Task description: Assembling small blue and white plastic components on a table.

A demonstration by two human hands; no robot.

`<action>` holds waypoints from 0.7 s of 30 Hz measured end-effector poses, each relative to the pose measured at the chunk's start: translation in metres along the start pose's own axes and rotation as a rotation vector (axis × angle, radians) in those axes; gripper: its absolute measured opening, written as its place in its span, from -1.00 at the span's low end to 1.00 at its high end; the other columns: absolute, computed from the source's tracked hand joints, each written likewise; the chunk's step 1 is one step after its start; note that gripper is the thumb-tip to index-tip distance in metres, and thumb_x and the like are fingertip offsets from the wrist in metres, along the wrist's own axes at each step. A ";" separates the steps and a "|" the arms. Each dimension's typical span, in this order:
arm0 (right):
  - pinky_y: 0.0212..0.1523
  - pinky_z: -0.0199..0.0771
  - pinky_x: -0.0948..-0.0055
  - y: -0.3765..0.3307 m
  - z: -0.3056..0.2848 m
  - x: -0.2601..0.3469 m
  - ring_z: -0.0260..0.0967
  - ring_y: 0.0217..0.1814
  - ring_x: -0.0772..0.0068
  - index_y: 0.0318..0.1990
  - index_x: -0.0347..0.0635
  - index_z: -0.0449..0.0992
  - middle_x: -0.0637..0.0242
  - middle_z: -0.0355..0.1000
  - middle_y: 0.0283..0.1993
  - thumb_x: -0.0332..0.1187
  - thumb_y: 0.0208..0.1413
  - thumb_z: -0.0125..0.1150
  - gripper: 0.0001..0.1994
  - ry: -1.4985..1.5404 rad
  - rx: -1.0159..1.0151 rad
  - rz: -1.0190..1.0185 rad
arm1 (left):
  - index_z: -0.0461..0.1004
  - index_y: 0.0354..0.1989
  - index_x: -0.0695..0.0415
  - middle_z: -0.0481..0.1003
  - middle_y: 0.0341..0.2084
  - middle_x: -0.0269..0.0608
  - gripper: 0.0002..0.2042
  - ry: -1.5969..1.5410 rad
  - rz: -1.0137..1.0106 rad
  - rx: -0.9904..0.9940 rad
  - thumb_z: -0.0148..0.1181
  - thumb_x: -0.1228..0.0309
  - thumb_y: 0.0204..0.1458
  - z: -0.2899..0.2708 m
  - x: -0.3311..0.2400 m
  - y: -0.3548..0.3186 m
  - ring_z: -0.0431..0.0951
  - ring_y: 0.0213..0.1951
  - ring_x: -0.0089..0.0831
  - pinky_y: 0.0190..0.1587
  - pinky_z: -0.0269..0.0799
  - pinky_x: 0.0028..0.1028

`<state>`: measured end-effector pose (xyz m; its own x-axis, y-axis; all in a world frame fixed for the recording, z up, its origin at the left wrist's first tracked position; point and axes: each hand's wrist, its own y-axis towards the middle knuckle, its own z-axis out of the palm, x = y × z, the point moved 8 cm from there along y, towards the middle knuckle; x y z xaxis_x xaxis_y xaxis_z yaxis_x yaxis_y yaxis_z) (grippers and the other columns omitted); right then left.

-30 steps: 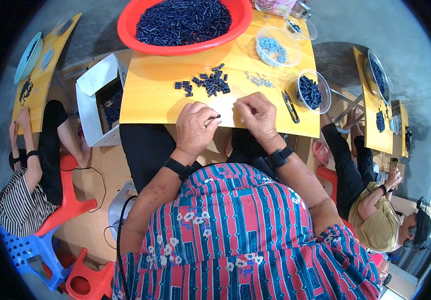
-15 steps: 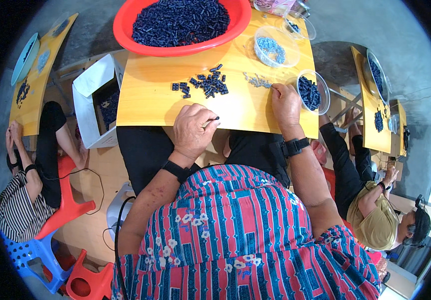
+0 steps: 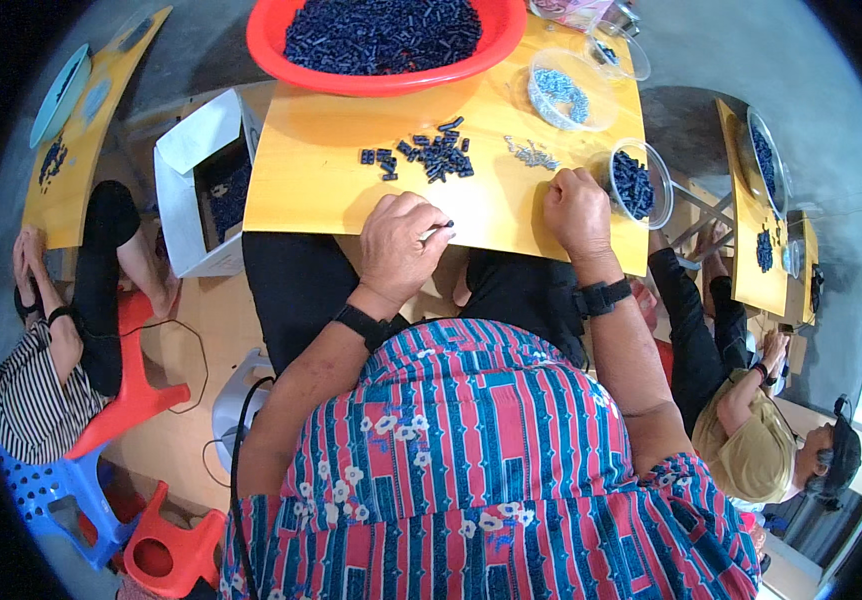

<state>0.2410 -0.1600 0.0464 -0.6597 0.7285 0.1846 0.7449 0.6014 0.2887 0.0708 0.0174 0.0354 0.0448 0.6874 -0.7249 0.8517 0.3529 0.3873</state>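
Note:
My left hand (image 3: 403, 245) is at the table's near edge, thumb and forefinger pinched on a small dark plastic piece (image 3: 448, 226). Beyond it lies a loose pile of dark blue, tube-like plastic pieces (image 3: 438, 155). My right hand (image 3: 578, 212) rests closed on the table; its fingertips are tucked away, so whatever they hold is hidden. Just past its knuckles is a scatter of tiny pale, clear-looking parts (image 3: 533, 153). Close to its right side stands a clear round tub (image 3: 665, 190) of the dark pieces.
A big red basin (image 3: 391, 85) heaped with dark pieces occupies the far side of the yellow table (image 3: 301, 190). A clear tub (image 3: 591, 112) holds pale blue parts. A white box (image 3: 179, 190) stands left of the table. Other people sit at tables on both sides.
The whole view has shifted slightly. My right hand has drawn back a little from the pale parts, its fingers curling in. My left hand keeps its pinch on the dark piece.

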 end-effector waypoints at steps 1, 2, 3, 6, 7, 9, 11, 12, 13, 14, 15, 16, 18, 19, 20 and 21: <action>-0.27 0.50 0.06 -0.001 0.000 0.001 0.46 -0.33 -0.07 -0.46 -0.26 0.46 0.04 0.44 -0.42 -0.49 0.01 0.15 -0.94 0.007 0.004 -0.003 | 0.58 -0.46 0.10 0.53 -0.43 -0.26 -0.90 0.006 -0.005 0.000 0.38 0.42 -0.14 0.000 0.000 0.000 0.49 -0.28 -0.22 -0.17 0.39 -0.29; -0.28 0.49 0.05 -0.001 -0.003 0.004 0.45 -0.33 -0.08 -0.46 -0.26 0.45 0.03 0.43 -0.42 -0.50 0.00 0.15 -0.95 0.032 -0.018 -0.041 | 0.58 -0.47 0.08 0.52 -0.43 -0.27 -0.90 -0.010 -0.007 -0.007 0.38 0.43 -0.16 0.000 0.000 0.000 0.49 -0.27 -0.22 -0.17 0.39 -0.28; -0.29 0.49 0.04 -0.002 -0.005 0.007 0.44 -0.34 -0.09 -0.46 -0.25 0.44 0.03 0.42 -0.43 -0.51 -0.02 0.15 -0.96 0.057 -0.040 -0.078 | 0.58 -0.48 0.06 0.51 -0.43 -0.28 -0.90 -0.026 -0.009 -0.014 0.38 0.43 -0.18 0.001 -0.001 0.001 0.48 -0.27 -0.22 -0.18 0.40 -0.27; -0.30 0.48 0.05 -0.002 -0.003 0.013 0.44 -0.33 -0.10 -0.47 -0.25 0.42 0.03 0.42 -0.40 -0.53 -0.04 0.14 -0.96 0.077 -0.015 -0.109 | 0.58 -0.49 0.05 0.52 -0.43 -0.30 -0.91 -0.034 -0.006 -0.028 0.38 0.42 -0.18 0.000 -0.001 0.001 0.49 -0.26 -0.23 -0.17 0.41 -0.27; -0.30 0.48 0.05 -0.002 -0.004 0.016 0.44 -0.33 -0.10 -0.47 -0.25 0.42 0.03 0.42 -0.40 -0.53 -0.04 0.14 -0.96 0.081 -0.014 -0.112 | 0.58 -0.49 0.05 0.52 -0.43 -0.30 -0.91 -0.030 -0.009 -0.030 0.38 0.42 -0.18 0.000 0.000 0.000 0.49 -0.26 -0.23 -0.17 0.41 -0.27; -0.29 0.49 0.11 -0.001 -0.001 0.022 0.44 -0.29 -0.13 -0.41 -0.25 0.49 0.01 0.44 -0.35 -0.55 -0.03 0.13 -0.97 0.079 0.049 -0.085 | 0.58 -0.49 0.04 0.53 -0.43 -0.30 -0.91 -0.033 -0.007 -0.033 0.38 0.42 -0.18 -0.001 0.001 -0.001 0.49 -0.26 -0.23 -0.17 0.41 -0.28; -0.27 0.50 0.18 -0.002 -0.007 0.039 0.46 -0.29 -0.07 -0.34 -0.25 0.52 0.03 0.45 -0.33 -0.58 -0.01 0.12 -0.91 0.180 0.005 -0.158 | 0.60 -0.47 0.06 0.53 -0.43 -0.28 -0.91 -0.038 0.000 -0.035 0.39 0.41 -0.17 0.000 0.003 -0.002 0.49 -0.27 -0.23 -0.18 0.41 -0.29; -0.26 0.51 0.25 -0.005 -0.013 0.050 0.47 -0.30 -0.01 -0.27 -0.26 0.55 0.05 0.46 -0.30 -0.60 0.01 0.11 -0.85 0.276 -0.045 -0.225 | 0.61 -0.46 0.07 0.53 -0.42 -0.26 -0.90 -0.046 0.015 -0.033 0.39 0.41 -0.16 0.000 0.002 -0.002 0.49 -0.28 -0.22 -0.19 0.40 -0.29; -0.26 0.51 0.25 -0.007 -0.013 0.055 0.47 -0.30 -0.01 -0.27 -0.26 0.55 0.05 0.46 -0.30 -0.60 0.01 0.11 -0.85 0.280 -0.043 -0.227 | 0.61 -0.46 0.07 0.53 -0.42 -0.26 -0.90 -0.043 0.012 -0.033 0.39 0.41 -0.16 0.000 0.003 -0.002 0.49 -0.28 -0.22 -0.19 0.40 -0.29; -0.25 0.53 0.31 -0.008 -0.010 0.060 0.48 -0.32 0.09 -0.22 -0.22 0.57 0.11 0.48 -0.29 -0.54 0.03 0.18 -0.85 0.440 -0.011 -0.219 | 0.61 -0.46 0.07 0.53 -0.43 -0.26 -0.90 -0.046 0.016 -0.032 0.39 0.41 -0.17 0.001 0.003 -0.001 0.49 -0.28 -0.22 -0.19 0.40 -0.30; -0.24 0.56 0.36 -0.010 -0.008 0.064 0.49 -0.34 0.20 -0.18 -0.19 0.58 0.17 0.49 -0.28 -0.48 0.04 0.24 -0.83 0.598 0.020 -0.207 | 0.61 -0.46 0.07 0.53 -0.43 -0.26 -0.90 -0.051 0.023 -0.029 0.40 0.40 -0.17 0.001 0.002 -0.001 0.50 -0.28 -0.21 -0.19 0.41 -0.30; -0.24 0.56 0.36 -0.013 -0.005 0.069 0.49 -0.34 0.20 -0.18 -0.19 0.58 0.17 0.49 -0.28 -0.48 0.04 0.24 -0.83 0.600 0.020 -0.207 | 0.61 -0.46 0.07 0.53 -0.43 -0.26 -0.90 -0.050 0.022 -0.029 0.40 0.40 -0.17 0.001 0.002 -0.001 0.50 -0.28 -0.21 -0.19 0.41 -0.30; -0.22 0.53 0.50 -0.021 0.025 0.071 0.48 -0.32 0.42 -0.15 -0.20 0.58 0.28 0.47 -0.33 -0.55 0.10 0.20 -0.84 1.004 0.253 0.061 | 0.61 -0.46 0.06 0.52 -0.43 -0.26 -0.90 -0.043 -0.003 -0.029 0.40 0.40 -0.18 0.001 0.003 -0.001 0.49 -0.29 -0.21 -0.20 0.41 -0.29; -0.22 0.53 0.53 -0.024 0.031 0.076 0.45 -0.31 0.55 -0.18 -0.25 0.56 0.36 0.45 -0.36 -0.59 0.17 0.12 -0.87 1.105 0.338 0.171 | 0.61 -0.46 0.06 0.52 -0.43 -0.26 -0.90 -0.043 -0.005 -0.029 0.40 0.40 -0.18 0.001 0.003 -0.001 0.49 -0.29 -0.21 -0.20 0.41 -0.29; -0.22 0.53 0.53 -0.025 0.033 0.077 0.45 -0.31 0.55 -0.18 -0.25 0.56 0.36 0.45 -0.36 -0.59 0.17 0.12 -0.87 1.104 0.340 0.170 | 0.61 -0.46 0.06 0.52 -0.44 -0.27 -0.89 -0.037 0.005 -0.031 0.40 0.41 -0.18 0.000 0.002 -0.001 0.49 -0.29 -0.21 -0.20 0.41 -0.29; -0.22 0.53 0.54 -0.026 0.038 0.077 0.44 -0.31 0.57 -0.19 -0.28 0.56 0.36 0.45 -0.35 -0.58 0.18 0.12 -0.89 1.169 0.376 0.203 | 0.61 -0.46 0.06 0.51 -0.44 -0.27 -0.89 -0.030 0.016 -0.033 0.40 0.41 -0.18 -0.001 0.001 -0.001 0.48 -0.30 -0.21 -0.20 0.41 -0.29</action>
<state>0.1746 -0.1066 0.0175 -0.0789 0.2068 0.9752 0.6988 0.7091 -0.0939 0.0699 0.0185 0.0343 0.0745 0.6737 -0.7353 0.8331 0.3632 0.4171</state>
